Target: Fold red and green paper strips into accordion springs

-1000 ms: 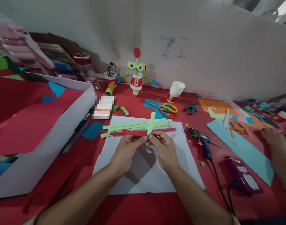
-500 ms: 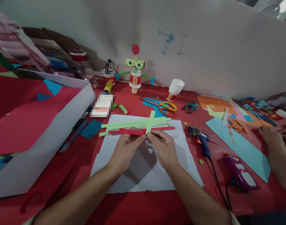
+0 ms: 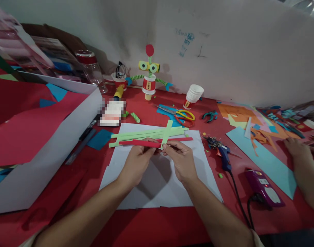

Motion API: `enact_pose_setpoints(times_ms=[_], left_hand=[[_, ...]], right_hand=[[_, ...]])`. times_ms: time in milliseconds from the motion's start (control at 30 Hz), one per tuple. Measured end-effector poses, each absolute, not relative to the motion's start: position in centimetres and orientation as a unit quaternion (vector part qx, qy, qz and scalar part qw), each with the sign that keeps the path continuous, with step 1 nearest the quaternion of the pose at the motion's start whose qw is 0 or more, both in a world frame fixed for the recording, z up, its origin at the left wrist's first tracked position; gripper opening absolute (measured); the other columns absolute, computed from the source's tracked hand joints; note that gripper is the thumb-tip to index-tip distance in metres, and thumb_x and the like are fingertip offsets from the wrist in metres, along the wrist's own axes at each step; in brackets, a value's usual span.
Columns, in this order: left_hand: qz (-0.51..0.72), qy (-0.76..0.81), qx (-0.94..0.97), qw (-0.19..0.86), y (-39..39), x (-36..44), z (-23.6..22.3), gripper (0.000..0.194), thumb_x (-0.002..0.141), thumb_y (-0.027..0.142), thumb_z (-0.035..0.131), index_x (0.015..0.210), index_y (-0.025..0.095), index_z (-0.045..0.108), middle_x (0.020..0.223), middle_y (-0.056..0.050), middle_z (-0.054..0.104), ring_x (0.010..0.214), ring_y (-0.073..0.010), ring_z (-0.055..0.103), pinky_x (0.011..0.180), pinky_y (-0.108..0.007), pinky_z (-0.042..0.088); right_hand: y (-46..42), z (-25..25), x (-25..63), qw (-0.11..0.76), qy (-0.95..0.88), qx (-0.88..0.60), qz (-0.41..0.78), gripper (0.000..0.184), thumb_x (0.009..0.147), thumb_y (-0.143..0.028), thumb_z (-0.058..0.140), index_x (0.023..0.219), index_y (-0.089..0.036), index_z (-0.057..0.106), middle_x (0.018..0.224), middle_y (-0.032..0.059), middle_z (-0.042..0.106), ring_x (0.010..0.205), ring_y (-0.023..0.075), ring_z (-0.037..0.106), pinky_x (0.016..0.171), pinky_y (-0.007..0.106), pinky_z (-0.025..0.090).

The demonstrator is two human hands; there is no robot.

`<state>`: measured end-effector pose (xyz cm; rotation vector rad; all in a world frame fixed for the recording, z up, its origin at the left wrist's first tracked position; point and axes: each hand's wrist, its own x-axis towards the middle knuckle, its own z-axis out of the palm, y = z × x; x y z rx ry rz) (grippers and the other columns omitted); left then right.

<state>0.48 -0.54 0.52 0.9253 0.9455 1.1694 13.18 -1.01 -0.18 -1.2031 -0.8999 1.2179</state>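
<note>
Above the white paper (image 3: 157,192), the left hand (image 3: 136,164) and right hand (image 3: 182,159) pinch joined ends of red strip (image 3: 146,143) and green strip (image 3: 167,132), likely light, floppy, easily creased, best held at that overlap.

Red strip (image 3: 147,143), grn strip (image 3: 167,132), prob. touching.

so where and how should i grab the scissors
I'd take the scissors by the yellow and red handle loops, coming in from the near right with the right hand. They lie flat, loops toward the right and the pointed blades aimed away to the left, so that side should keep fingers off the tips.
</note>
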Motion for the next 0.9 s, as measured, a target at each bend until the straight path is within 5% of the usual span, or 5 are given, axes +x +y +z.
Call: enact_pose_setpoints(times_ms=[633,900], left_hand=[[0.489,0.419,0.365,0.672,-0.44,0.3,0.32,0.012,0.072,0.027,0.07,0.074,0.017,0.063,0.068,0.003,0.06,0.064,-0.0094,0.053,0.065,-0.022,0.042],[0.484,0.434,0.335,0.682,-0.2,0.24,0.46,0.016,0.068,0.027,0.073,0.072,0.017,0.06,0.063,0.003,0.06,0.058,-0.0097,0.054,0.061,-0.023,0.042]], right_hand=[[-1.39,-0.19,12.84,0.566,-0.38,-0.515,0.52,0.015,0.065,-0.029,0.074,0.074,-0.018,0.071,0.061,-0.0012,0.063,0.057,0.0126,0.057,0.054,0.026,0.046],[-1.79,-0.62,13.09,0.549,-0.466,-0.508,0.473,0.013,0.071,-0.024,0.067,0.082,-0.024,0.074,0.079,0.0011,0.065,0.067,0.0153,0.06,0.063,0.03,0.05]])
